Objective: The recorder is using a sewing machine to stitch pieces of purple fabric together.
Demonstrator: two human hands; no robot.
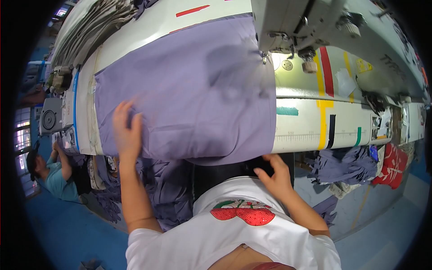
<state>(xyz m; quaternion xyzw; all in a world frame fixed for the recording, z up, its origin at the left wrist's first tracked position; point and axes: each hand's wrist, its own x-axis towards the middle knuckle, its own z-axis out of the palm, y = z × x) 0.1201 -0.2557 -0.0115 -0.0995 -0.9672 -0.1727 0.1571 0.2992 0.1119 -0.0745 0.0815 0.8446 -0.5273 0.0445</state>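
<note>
A wide piece of purple-grey fabric (180, 117) lies flat over the sewing machine bed, its near edge hanging in a curve over the table's front. Its right edge runs beneath the sewing machine head (292, 27), close to the needle area. My left hand (128, 132) is over the fabric's left part, thumb and fingers apart, slightly blurred; whether it presses down I cannot tell. At the table's front edge, my right hand (276, 177) is by the fabric's lower right corner, thumb apart from the fingers and nothing seen between them. A dark blurred patch covers some fabric near the needle.
A stack of grey cloth pieces (92, 31) lies at the far left. Colored tape strips (326, 72) mark the white machine table (301, 139). More purple-grey cloth (344, 166) and a red bundle (391, 166) are at right. Another person (54, 173) sits at left.
</note>
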